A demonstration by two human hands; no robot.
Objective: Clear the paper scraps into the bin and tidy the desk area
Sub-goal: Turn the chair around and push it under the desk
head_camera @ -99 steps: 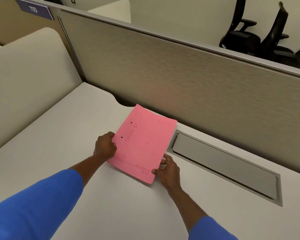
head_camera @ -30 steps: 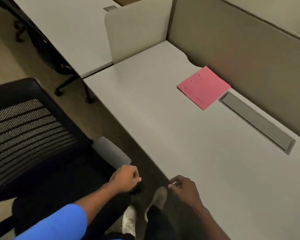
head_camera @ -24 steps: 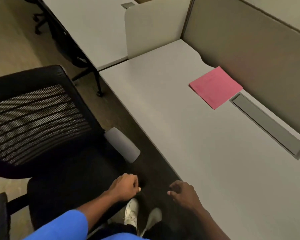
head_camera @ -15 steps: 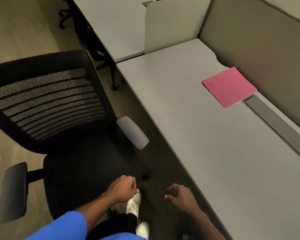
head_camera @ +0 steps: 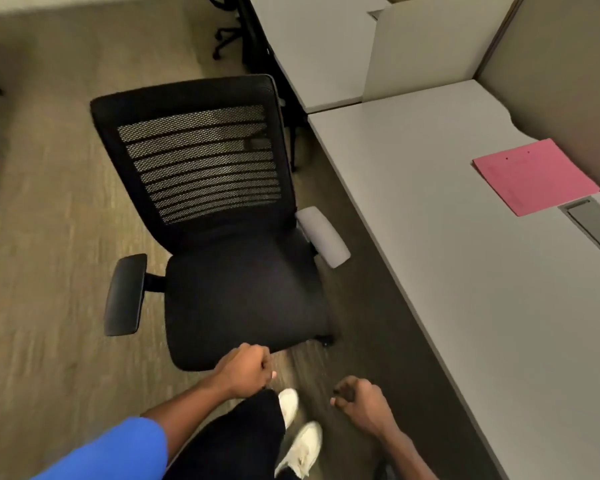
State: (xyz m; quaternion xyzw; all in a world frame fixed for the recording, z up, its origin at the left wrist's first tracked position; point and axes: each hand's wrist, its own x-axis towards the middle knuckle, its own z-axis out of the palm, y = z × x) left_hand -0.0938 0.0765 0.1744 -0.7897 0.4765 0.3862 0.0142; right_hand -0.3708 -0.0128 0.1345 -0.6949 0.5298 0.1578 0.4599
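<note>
I see my left hand point(head_camera: 245, 370) curled into a loose fist just at the front edge of the black chair point(head_camera: 222, 237), holding nothing I can see, and my right hand point(head_camera: 361, 401) is half curled and empty beside the desk point(head_camera: 465, 271). The pink folder point(head_camera: 534, 174) lies flat far ahead of my right hand, tucked by the wall so it is neat. I see no scraps or bin here, so I think the chair gets pushed in next.

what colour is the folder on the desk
Pink: the folder lies flat on the grey desk by the partition, seen in the head view.
</note>
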